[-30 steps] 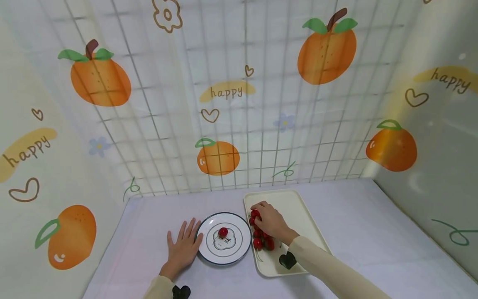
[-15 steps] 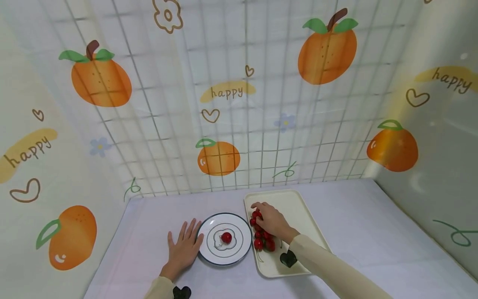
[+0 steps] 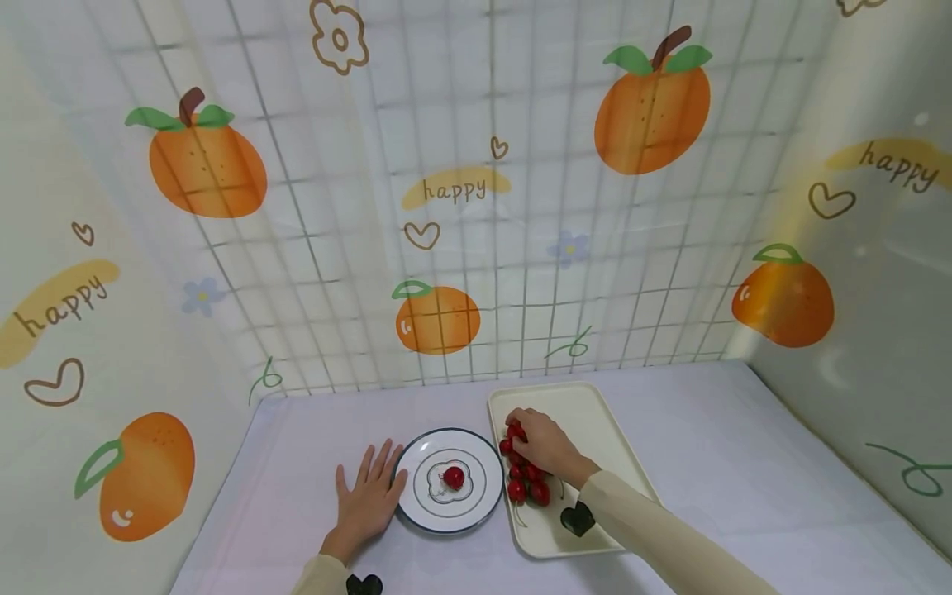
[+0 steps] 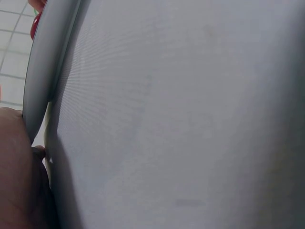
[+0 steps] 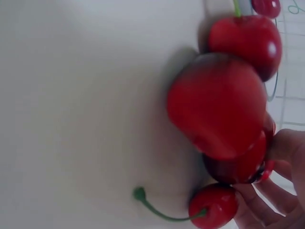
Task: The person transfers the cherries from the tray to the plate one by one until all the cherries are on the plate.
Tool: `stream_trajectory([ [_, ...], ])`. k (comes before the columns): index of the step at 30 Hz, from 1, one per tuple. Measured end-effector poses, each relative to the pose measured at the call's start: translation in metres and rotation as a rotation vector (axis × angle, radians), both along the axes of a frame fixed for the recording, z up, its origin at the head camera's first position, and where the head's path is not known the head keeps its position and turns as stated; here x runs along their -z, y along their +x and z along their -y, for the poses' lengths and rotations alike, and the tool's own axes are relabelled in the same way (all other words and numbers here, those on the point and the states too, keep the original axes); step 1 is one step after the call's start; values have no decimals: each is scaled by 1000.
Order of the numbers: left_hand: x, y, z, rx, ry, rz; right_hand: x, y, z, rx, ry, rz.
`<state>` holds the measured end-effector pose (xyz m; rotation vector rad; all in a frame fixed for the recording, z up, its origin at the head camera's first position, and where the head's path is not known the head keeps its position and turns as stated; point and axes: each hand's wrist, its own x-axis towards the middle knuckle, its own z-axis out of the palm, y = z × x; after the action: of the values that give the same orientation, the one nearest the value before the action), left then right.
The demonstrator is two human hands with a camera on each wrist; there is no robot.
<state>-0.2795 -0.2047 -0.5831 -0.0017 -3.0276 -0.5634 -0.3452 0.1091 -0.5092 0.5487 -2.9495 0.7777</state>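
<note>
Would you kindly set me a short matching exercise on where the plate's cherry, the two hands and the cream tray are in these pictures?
Things:
1. single cherry
2. left hand
3. right hand
4. cream tray

Places:
A. flat on the table, touching the plate's left rim
B. at the plate's middle
C. right of the plate
D. over the heap of cherries

Pairs: 1-B, 2-A, 3-D, 4-C

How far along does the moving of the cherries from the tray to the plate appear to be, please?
Barely begun. One cherry lies on the plate, which the left hand steadies, flat on the table against its rim. The right hand is in the cream tray, fingers on the cherry pile. That whole pile is left to move.
</note>
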Motion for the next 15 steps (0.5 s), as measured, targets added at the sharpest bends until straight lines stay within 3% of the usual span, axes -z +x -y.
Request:
stream_trajectory([
  [15,0,1,-1,-3,3,-7,2,-3,-2,-20,-110,-161],
])
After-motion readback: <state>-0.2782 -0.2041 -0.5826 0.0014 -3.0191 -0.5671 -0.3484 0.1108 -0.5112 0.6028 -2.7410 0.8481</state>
